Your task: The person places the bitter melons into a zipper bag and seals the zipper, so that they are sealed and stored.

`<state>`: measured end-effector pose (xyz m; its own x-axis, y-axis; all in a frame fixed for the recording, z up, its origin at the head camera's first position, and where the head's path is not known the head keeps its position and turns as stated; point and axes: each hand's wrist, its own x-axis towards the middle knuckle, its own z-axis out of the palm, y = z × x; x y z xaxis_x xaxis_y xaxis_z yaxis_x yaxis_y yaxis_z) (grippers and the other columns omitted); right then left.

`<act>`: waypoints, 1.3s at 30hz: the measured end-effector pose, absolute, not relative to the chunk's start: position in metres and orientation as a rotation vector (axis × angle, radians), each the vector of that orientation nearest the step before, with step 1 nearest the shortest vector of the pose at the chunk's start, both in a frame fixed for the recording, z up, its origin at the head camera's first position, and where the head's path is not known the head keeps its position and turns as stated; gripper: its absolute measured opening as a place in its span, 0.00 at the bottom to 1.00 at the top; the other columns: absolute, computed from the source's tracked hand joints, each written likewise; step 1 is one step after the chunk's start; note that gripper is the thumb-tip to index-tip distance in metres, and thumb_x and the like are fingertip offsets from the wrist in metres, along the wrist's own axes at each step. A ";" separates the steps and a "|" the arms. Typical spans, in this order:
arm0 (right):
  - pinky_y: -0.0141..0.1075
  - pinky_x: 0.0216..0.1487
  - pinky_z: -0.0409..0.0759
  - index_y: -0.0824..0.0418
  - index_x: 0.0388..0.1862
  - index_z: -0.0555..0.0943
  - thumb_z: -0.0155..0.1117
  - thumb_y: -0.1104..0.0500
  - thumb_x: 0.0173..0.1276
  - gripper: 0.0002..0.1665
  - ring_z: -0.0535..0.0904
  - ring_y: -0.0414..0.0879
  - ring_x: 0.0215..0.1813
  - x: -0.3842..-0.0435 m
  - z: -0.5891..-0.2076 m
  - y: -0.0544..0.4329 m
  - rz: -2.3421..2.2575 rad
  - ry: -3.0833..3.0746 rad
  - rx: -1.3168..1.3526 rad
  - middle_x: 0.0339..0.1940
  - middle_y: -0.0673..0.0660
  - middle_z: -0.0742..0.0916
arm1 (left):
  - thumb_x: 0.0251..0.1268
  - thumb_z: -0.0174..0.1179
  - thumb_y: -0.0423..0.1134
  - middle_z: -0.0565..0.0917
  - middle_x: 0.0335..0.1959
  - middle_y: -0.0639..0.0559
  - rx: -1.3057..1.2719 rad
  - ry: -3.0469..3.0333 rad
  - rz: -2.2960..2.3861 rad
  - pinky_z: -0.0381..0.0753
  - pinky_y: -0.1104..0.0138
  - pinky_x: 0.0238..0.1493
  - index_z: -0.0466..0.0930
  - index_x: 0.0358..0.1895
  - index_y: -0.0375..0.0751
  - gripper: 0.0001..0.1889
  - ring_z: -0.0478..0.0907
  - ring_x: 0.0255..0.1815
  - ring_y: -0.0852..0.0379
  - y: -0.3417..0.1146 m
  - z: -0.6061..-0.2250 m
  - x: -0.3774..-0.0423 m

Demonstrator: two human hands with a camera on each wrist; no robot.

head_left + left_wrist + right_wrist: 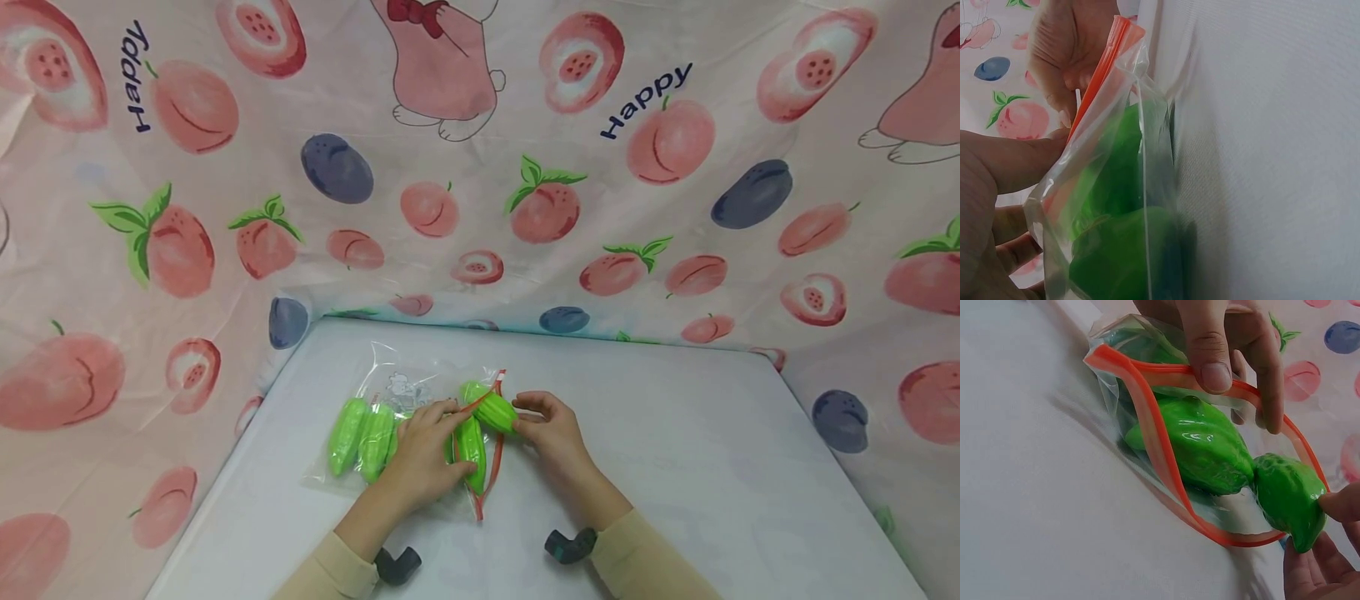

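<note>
A clear zip bag point(397, 379) with a red zip edge lies on the table, its mouth facing right. Several glossy green ridged gourds point(347, 437) are inside. My left hand point(427, 450) lies over the bag and pinches its red zip edge point(1166, 369), holding the mouth apart. At the opening, my right hand point(551, 429) pinches the pointed end of one green gourd point(1288, 497) between thumb and fingers. This gourd sits across the bag's rim, with another gourd point(1200, 444) lying just inside the mouth. Through the plastic, more green gourds point(1122, 250) show in the left wrist view.
The white table point(675, 450) extends to the right of the bag. Behind it hangs a fruit-printed cloth point(465, 208), which also covers both sides. Black curved pieces point(570, 546) sit by both sleeves.
</note>
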<state>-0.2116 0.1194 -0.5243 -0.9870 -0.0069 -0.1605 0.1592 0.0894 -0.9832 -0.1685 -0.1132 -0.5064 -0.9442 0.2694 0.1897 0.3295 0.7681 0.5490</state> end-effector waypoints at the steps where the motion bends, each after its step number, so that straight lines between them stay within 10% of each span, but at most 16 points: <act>1: 0.39 0.59 0.90 0.63 0.63 0.82 0.70 0.72 0.68 0.25 0.88 0.54 0.62 -0.212 -0.525 0.119 -2.042 2.224 0.156 0.66 0.63 0.86 | 0.51 0.85 0.50 0.76 0.76 0.52 -0.486 -2.859 -0.917 0.66 0.41 0.73 0.79 0.75 0.52 0.43 0.69 0.80 0.44 -0.113 -0.507 -0.169; 39: 0.30 0.47 0.90 0.68 0.53 0.82 0.72 0.75 0.65 0.18 0.91 0.43 0.48 -0.217 -0.530 0.113 -2.209 2.242 0.274 0.51 0.64 0.93 | 0.50 0.86 0.48 0.78 0.72 0.52 -0.525 -2.820 -0.902 0.69 0.42 0.71 0.82 0.72 0.48 0.41 0.70 0.77 0.44 -0.114 -0.509 -0.170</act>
<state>-0.2169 0.1134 -0.5299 -0.9848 0.1352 -0.1086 0.1105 0.0073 -0.9938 -0.1703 -0.1140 -0.5090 -0.9303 0.2853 0.2306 0.3662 0.7602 0.5366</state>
